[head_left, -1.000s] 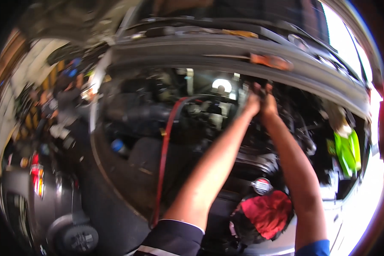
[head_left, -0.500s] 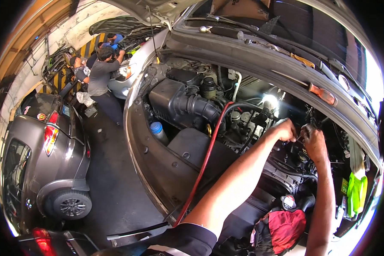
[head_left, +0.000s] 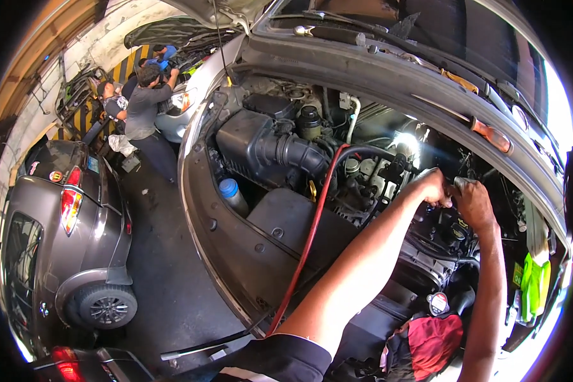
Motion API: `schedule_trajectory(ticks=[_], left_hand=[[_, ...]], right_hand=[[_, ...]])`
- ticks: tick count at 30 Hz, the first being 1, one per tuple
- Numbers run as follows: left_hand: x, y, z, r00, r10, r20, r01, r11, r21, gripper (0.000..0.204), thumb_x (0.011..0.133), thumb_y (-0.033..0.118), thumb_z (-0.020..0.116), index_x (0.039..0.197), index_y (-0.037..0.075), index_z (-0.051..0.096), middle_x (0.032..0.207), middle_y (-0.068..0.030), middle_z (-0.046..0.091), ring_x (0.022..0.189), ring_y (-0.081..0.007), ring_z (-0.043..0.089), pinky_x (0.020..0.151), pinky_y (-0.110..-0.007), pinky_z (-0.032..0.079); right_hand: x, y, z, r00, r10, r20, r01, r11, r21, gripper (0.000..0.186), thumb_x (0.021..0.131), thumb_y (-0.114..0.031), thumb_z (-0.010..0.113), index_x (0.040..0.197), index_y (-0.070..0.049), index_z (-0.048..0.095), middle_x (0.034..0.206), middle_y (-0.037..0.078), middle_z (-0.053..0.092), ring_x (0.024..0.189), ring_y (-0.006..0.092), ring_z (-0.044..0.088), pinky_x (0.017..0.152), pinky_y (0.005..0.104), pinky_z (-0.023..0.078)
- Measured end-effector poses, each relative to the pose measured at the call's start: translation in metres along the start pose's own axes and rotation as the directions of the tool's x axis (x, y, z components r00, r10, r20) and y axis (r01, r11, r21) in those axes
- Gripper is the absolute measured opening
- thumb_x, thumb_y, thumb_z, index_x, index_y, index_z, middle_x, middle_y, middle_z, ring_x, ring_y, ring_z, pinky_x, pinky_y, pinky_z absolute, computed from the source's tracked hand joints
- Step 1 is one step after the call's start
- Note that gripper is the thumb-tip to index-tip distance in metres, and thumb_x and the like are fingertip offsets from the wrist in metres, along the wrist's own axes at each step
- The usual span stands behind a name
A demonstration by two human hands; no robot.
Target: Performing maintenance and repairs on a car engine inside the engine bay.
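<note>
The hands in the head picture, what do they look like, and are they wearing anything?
The left hand and right hand are bare: no gloves, and no watch or bracelet shows. Both forearms are bare too. The left arm has a short dark sleeve. The right arm shows no sleeve here.

Matt plastic on the filler cap (head_left: 456, 233), air box (head_left: 243, 137) and ribbed duct (head_left: 296, 155); rubbery sheen along the red hose (head_left: 314, 232); shiny metal at the round cap (head_left: 438, 304); wrinkled cloth in the red rag (head_left: 433, 344); glossy paint over the grey car (head_left: 48, 204).
</note>
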State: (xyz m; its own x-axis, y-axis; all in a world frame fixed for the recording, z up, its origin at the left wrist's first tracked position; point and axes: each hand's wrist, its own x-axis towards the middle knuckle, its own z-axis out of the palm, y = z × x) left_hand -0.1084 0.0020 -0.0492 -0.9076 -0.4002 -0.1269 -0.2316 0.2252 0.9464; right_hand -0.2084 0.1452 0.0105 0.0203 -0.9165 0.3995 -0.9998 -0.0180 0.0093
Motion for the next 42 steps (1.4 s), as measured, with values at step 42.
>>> schedule_trajectory(ticks=[42], left_hand=[[-0.020, 0.019, -0.007, 0.989, -0.088, 0.122, 0.086, 0.996, 0.023, 0.029, 0.090, 0.009, 0.067, 0.117, -0.001, 0.063, 0.110, -0.0099, 0.069, 0.099, -0.0179, 0.067, 0.087, -0.032, 0.057]], right_hand=[[-0.003, 0.002, -0.006, 0.976, 0.210, 0.059, -0.212, 0.977, 0.030, 0.027, 0.075, -0.031, 0.067, 0.090, -0.011, 0.076, 0.090, 0.015, 0.074, 0.088, 0.0307, 0.072, 0.078, 0.0426, 0.058]])
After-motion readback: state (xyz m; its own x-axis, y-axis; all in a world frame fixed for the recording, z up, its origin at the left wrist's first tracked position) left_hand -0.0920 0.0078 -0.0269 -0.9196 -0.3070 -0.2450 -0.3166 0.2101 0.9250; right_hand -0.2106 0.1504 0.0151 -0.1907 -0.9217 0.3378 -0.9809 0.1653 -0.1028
